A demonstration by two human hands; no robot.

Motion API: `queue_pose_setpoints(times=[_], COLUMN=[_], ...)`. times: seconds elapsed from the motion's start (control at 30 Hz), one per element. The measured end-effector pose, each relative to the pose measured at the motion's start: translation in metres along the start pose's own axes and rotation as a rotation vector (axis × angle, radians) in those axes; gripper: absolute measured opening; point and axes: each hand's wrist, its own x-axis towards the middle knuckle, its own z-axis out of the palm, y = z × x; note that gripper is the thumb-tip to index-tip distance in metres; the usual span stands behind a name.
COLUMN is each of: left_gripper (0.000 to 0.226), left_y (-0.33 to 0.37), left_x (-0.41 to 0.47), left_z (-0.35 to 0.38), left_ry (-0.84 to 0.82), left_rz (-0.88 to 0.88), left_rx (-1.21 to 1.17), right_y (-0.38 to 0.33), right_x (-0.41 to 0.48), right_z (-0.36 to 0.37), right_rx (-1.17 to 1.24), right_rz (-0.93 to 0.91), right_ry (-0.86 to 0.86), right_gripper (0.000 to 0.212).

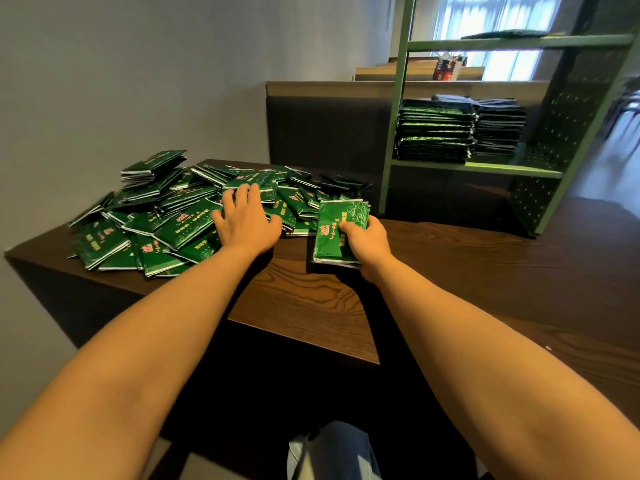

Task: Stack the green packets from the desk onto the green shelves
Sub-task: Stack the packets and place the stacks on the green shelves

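Dozens of green packets [166, 216] lie in a loose heap on the left half of the dark wooden bench [304, 299], overlapping at every angle, some tilted up against the grey wall [104, 81]. The left hand [244, 223] is down on the heap's right side, palm flat and fingers spread wide across the top packets, gripping nothing. The right hand [363, 244] sits just beside the heap and holds a small stack [334, 233] of the same packets squared together, thumb pressed on the top face and fingers curled underneath. The stack's near edge is low at the bench, though I cannot tell if it touches.

Off to the right stand the green shelves [478, 168], on the far end of the bench. On the middle shelf are two neat piles [434, 133] of packets side by side. One more flat packet [505, 33] lies on the shelf above, in front of a bright window [491, 15].
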Motion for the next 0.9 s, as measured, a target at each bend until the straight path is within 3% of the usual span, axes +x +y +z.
queue_pose_setpoints(times=[0.13, 0.4, 0.43, 0.5, 0.63, 0.9], left_gripper=[0.071, 0.046, 0.042, 0.033, 0.035, 0.030], left_y=[-0.004, -0.006, -0.005, -0.002, 0.000, 0.024], left_x=[0.012, 0.001, -0.001, -0.005, -0.015, -0.052], left_z=[0.008, 0.020, 0.019, 0.017, 0.011, 0.004], left_ry=[-0.152, -0.015, 0.005, 0.058, 0.144, 0.207], left_rz=[-0.060, 0.024, 0.035, 0.064, 0.106, 0.282], left_rx=[0.066, 0.090, 0.083, 0.067, -0.035, -0.201], right_y=[-0.002, 0.000, 0.001, 0.002, -0.004, -0.027], right_x=[-0.001, 0.000, -0.001, -0.002, -0.004, 0.001], right_z=[-0.003, -0.002, -0.001, -0.001, -0.004, -0.023], right_rx=[0.002, -0.024, -0.051, -0.097, -0.134, -0.357], right_rz=[-0.032, -0.023, -0.025, -0.016, 0.014, 0.054], right_ry=[-0.023, -0.031, -0.030, -0.029, -0.035, -0.067], right_gripper=[0.015, 0.017, 0.022, 0.050, 0.079, 0.072])
